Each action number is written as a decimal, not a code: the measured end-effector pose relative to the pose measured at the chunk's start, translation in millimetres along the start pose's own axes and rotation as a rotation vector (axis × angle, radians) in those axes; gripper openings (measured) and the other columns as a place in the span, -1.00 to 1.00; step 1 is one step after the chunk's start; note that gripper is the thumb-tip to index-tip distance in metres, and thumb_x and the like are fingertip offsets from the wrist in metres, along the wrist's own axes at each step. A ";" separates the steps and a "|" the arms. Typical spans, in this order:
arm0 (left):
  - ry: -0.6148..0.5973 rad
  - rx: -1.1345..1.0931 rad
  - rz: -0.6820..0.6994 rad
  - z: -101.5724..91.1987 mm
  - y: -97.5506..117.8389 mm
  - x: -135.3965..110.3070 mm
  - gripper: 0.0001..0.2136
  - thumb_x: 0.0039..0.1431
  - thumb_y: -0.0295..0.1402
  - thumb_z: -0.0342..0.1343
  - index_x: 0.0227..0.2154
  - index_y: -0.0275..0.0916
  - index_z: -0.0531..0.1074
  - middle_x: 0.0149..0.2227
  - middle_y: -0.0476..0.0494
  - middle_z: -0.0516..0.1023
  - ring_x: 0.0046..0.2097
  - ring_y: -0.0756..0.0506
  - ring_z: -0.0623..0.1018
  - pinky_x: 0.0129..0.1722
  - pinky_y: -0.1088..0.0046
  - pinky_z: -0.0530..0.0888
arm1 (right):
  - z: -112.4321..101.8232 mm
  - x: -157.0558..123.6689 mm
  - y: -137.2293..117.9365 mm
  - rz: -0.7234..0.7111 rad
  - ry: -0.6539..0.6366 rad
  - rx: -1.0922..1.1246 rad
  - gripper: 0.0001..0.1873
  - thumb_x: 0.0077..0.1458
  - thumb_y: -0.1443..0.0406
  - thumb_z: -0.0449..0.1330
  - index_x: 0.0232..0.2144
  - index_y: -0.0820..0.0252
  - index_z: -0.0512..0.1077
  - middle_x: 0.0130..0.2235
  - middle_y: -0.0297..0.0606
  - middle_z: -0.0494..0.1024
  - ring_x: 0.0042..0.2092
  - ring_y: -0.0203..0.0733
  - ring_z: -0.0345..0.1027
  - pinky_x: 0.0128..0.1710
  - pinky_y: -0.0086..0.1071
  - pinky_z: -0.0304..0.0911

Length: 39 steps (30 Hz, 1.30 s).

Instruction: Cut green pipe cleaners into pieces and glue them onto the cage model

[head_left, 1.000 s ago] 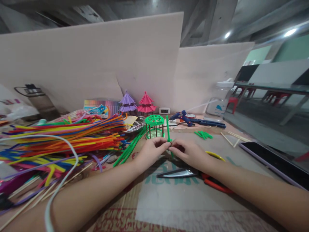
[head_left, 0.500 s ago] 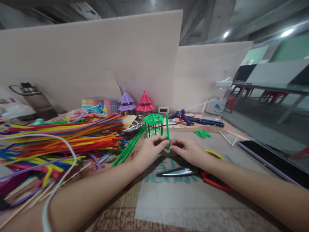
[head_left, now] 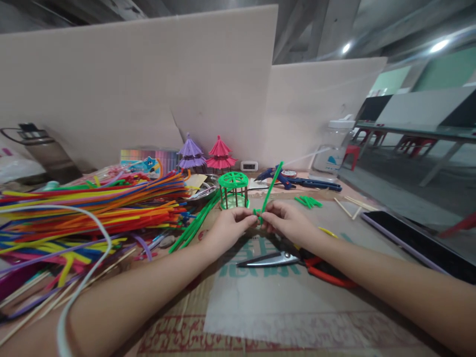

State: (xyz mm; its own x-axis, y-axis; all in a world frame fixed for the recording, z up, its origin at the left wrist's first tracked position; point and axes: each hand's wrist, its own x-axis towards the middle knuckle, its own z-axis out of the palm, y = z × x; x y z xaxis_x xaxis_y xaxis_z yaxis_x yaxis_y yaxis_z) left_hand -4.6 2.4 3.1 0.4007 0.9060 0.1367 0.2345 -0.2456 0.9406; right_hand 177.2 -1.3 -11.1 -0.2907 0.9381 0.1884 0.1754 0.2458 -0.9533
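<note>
Between my fingertips is a green pipe cleaner (head_left: 272, 187), its long end rising tilted to the right and its lower part bent small. My left hand (head_left: 232, 227) pinches the bent part. My right hand (head_left: 285, 221) pinches the stem just beside it, the two hands almost touching. Just behind my left hand stands a small round green frame (head_left: 234, 180) on brown posts with a green base. Scissors (head_left: 277, 260) with red and yellow handles lie below my right hand, partly hidden by the forearm. Long green pipe cleaners (head_left: 197, 223) lie left of the frame.
Colourful pipe cleaners (head_left: 92, 208) pile up at left, a white cable (head_left: 100, 225) across them. Purple (head_left: 191, 152) and pink (head_left: 220, 152) pagoda-like models stand behind. A glue gun (head_left: 277, 176), short green pieces (head_left: 308, 202), sticks (head_left: 347, 208), a phone (head_left: 416, 243) and a bottle (head_left: 330, 151) are at right.
The pipe cleaner's long end has gone from nearly upright to leaning right. Both hands stay pinched close together. The whole view has shifted slightly.
</note>
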 end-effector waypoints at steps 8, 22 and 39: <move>-0.032 0.025 0.023 1.6 2.0 0.2 -0.80 0.10 -0.27 0.13 -0.41 -0.31 0.55 -0.41 -0.07 0.59 -0.36 -0.03 0.49 -0.30 0.47 0.39 | -1.5 -0.2 -2.2 0.028 -0.016 0.052 -0.71 0.00 0.10 0.25 -0.41 0.16 0.30 -0.55 -0.42 0.44 -0.53 -0.35 0.28 -0.50 -0.42 0.21; -0.055 0.093 0.018 1.9 1.3 -0.8 -0.79 0.09 -0.25 0.14 -0.42 -0.31 0.56 -0.40 -0.08 0.60 -0.36 -0.03 0.51 -0.31 0.48 0.40 | -1.9 -0.1 -6.6 0.012 -0.024 0.024 -0.65 -0.07 0.04 0.26 -0.46 0.15 0.28 -0.54 -0.48 0.31 -0.54 -0.38 0.16 -0.55 -0.43 0.08; -0.077 0.077 0.065 1.2 -1.8 -1.3 -0.70 0.13 -0.17 0.11 -0.39 -0.32 0.58 -0.39 -0.11 0.60 -0.35 -0.05 0.49 -0.31 0.47 0.38 | -2.5 -1.9 -11.1 -0.023 -0.006 0.037 -0.62 -0.01 0.00 0.23 -0.48 0.15 0.26 -0.57 -0.48 0.29 -0.54 -0.38 0.13 -0.56 -0.45 0.03</move>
State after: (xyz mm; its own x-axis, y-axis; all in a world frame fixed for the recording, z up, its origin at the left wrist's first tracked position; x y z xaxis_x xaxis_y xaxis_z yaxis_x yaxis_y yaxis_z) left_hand -4.4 1.2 0.8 0.4831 0.8591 0.1692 0.2720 -0.3310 0.9036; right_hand 178.2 -5.1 -0.3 -0.3001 0.9308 0.2086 0.1335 0.2575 -0.9570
